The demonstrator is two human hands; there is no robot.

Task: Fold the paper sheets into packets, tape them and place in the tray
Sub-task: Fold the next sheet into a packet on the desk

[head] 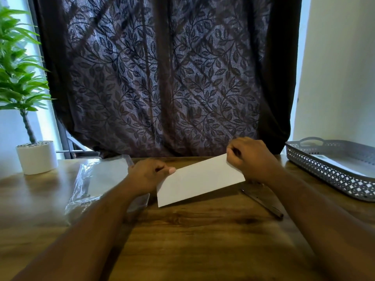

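One plant [20, 78] at nine o'clock, one plastic sleeve [97, 179] just right of it on the table [192, 240]. The left hand [148, 175] pinches the nine-o'clock end of one folded sheet [199, 180], tilted, at centre; the right hand [250, 157] pinches its one-o'clock corner. One dark slim tool [263, 201] at the sheet's four o'clock. One grey tray [328, 171] at three o'clock, the print inside too blurred to read.

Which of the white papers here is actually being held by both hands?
The folded sheet at table centre, pinched at its ends by the left hand and right hand; the one in the tray lies untouched.
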